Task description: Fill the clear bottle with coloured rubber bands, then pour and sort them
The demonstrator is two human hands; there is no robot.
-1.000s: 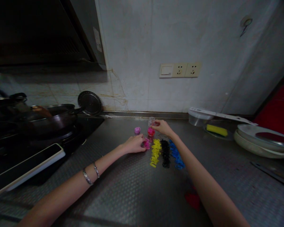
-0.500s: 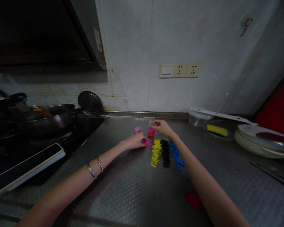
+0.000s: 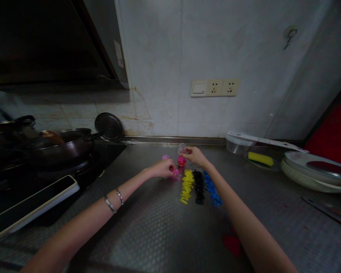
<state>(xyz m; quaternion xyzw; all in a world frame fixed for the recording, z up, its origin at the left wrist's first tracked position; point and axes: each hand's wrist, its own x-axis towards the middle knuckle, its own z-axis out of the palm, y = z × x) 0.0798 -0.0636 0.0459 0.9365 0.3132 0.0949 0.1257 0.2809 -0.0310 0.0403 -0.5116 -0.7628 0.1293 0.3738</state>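
My left hand [image 3: 162,168] is closed, its fingertips pinching pink elastic bands [image 3: 176,173] just above the counter. Close by on the right, my right hand [image 3: 196,156] grips a small clear jar [image 3: 182,147] from its right side. A clump of pink and red bands [image 3: 182,161] shows at the jar's near end; whether it is fully inside I cannot tell. Behind my left hand sits a light purple bundle [image 3: 165,157], partly hidden. Rows of yellow bands [image 3: 187,185], black bands [image 3: 199,187] and blue bands [image 3: 212,189] lie in front of my right hand.
Left, a pan [image 3: 65,146] stands on the stove, with a phone-like slab [image 3: 34,204] nearer me. Along the right are a clear tub [image 3: 238,146], a yellow sponge [image 3: 260,159], stacked bowls [image 3: 315,174] and a knife-like blade [image 3: 326,212]. A red item [image 3: 232,243] lies beside my right forearm.
My left hand has shifted slightly left with the pink bands. My right hand stays on the jar. The whole view has tilted a little.
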